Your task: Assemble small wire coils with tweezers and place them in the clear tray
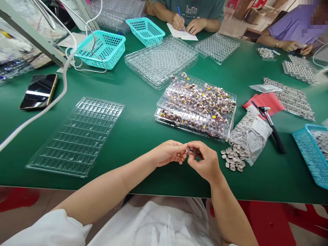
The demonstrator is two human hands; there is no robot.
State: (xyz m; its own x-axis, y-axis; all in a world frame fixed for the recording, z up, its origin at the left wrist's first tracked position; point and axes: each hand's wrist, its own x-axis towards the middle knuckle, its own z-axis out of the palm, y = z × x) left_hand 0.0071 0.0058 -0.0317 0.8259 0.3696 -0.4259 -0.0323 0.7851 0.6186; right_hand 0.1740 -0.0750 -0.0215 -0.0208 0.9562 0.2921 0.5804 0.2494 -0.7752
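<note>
My left hand point(169, 152) and my right hand point(202, 160) meet above the green table's near edge. Both pinch one small part point(188, 150) between their fingertips; it is too small to name. Just right of my right hand lies a heap of several small pale cores point(233, 159) spilled from a clear bag point(249, 135). Beyond my hands stands a stack of clear trays point(196, 106) filled with wound coils. An empty clear tray point(77, 136) lies to the left.
Two teal baskets point(102, 48) and more clear trays point(161, 59) stand at the back. A phone point(39, 91) and a white cable point(38, 114) lie on the left. A black-handled tool point(273, 128) and a blue basket point(312, 153) are on the right. Two other people work across the table.
</note>
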